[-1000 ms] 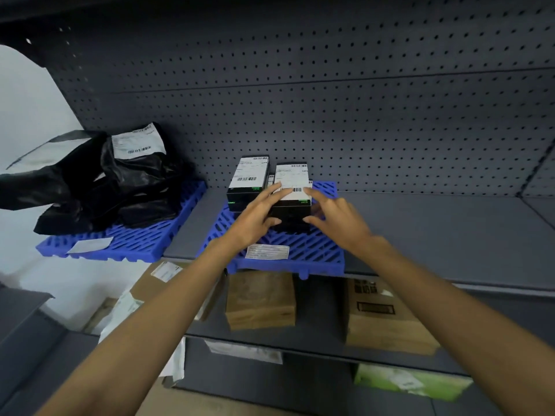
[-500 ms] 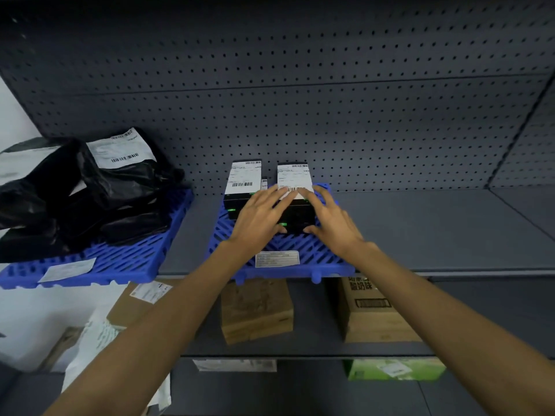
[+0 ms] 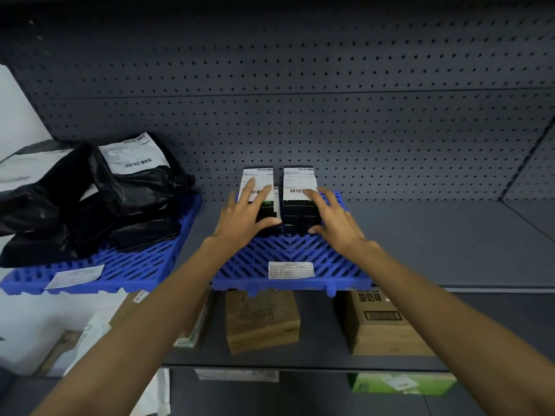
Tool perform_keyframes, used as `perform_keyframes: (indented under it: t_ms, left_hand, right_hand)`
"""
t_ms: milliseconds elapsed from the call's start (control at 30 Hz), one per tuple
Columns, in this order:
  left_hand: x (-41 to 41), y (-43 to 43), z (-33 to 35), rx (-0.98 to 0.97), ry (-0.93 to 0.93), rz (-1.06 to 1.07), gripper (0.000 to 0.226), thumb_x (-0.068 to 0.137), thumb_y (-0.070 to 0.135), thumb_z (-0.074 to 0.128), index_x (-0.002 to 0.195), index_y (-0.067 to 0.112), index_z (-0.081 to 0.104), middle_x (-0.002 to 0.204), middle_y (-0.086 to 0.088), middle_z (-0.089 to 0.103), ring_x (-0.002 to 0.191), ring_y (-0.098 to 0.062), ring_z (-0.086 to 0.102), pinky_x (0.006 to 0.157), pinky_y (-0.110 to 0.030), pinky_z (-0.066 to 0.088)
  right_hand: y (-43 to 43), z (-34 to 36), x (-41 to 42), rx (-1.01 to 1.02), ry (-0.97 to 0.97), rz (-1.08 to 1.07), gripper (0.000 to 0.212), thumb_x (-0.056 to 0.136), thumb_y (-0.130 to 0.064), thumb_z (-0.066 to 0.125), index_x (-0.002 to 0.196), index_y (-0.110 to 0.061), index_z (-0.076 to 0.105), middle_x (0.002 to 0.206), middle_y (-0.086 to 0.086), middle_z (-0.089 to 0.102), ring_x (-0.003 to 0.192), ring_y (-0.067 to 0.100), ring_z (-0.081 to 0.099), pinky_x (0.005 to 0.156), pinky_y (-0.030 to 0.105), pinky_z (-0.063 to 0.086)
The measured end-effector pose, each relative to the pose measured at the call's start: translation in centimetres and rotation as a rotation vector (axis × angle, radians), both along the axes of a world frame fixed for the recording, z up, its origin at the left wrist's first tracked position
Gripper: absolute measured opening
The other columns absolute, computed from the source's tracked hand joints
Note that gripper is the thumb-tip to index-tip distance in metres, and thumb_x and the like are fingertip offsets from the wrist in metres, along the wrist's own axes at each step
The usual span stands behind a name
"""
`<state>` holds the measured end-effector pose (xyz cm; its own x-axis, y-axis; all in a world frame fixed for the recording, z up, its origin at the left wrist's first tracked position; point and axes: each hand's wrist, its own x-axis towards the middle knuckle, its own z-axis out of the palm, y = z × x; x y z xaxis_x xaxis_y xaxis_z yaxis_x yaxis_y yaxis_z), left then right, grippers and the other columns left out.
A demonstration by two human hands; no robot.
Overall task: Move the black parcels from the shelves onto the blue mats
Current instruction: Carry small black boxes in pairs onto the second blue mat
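Observation:
Two small black boxes with white barcode labels stand side by side at the back of the middle blue mat point(image 3: 288, 253). My left hand point(image 3: 243, 217) lies flat on the left black box point(image 3: 259, 178), fingers spread over its label, thumb against its front. In the same way my right hand point(image 3: 336, 220) rests on the right black box point(image 3: 300, 179), thumb low at its front. Neither box is lifted. Several black plastic parcels point(image 3: 120, 199) are heaped on the left blue mat point(image 3: 135, 265).
The mats sit on a grey shelf point(image 3: 450, 235) backed by a pegboard wall point(image 3: 330, 115). On the shelf below stand brown cardboard boxes point(image 3: 261, 319) point(image 3: 381, 325). A green box point(image 3: 399, 382) lies lower still. Paper labels are stuck on both mats' front edges.
My left hand has moved from the right box onto the left box. The right hand stays on the right box. The view has shifted closer and slightly right.

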<state>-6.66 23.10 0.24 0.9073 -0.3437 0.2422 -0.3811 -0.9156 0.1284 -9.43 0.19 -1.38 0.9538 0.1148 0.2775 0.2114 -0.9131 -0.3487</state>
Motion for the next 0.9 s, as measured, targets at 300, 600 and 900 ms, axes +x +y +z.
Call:
perform_keyframes:
  t_ms: [300, 600, 900]
  left_hand:
    - [0.0, -1.1, -0.5, -0.273, 0.155, -0.087, 0.081, 0.087, 0.04, 0.07, 0.153, 0.037, 0.023, 0.164, 0.005, 0.004, 0.148, -0.022, 0.019, 0.112, -0.057, 0.026]
    - [-0.5, -4.4, -0.9, -0.277, 0.183, -0.078, 0.084, 0.088, 0.041, 0.068, 0.155, 0.036, 0.017, 0.164, 0.005, -0.001, 0.148, -0.026, 0.019, 0.115, -0.054, 0.023]
    - [-0.8, -4.2, -0.7, -0.287, 0.161, -0.073, 0.084, 0.089, 0.036, 0.069, 0.155, 0.031, 0.018, 0.164, 0.001, 0.0, 0.147, -0.024, 0.021, 0.116, -0.05, 0.029]
  right_hand:
    - [0.0, -0.1, 0.2, 0.027, 0.046, 0.048, 0.097, 0.088, 0.0, 0.067, 0.153, -0.043, 0.008, 0.164, 0.002, 0.0, 0.118, 0.032, 0.057, 0.099, 0.049, 0.046]
    - [-2.7, -0.5, -1.1, 0.031, 0.052, 0.036, 0.094, 0.09, 0.006, 0.061, 0.154, -0.041, 0.01, 0.164, 0.0, -0.001, 0.129, 0.035, 0.048, 0.1, 0.049, 0.044]
    - [-2.2, -0.2, -1.1, 0.025, 0.066, 0.035, 0.091, 0.091, 0.005, 0.059, 0.155, -0.038, 0.01, 0.164, 0.003, -0.002, 0.129, 0.036, 0.048, 0.101, 0.047, 0.044]
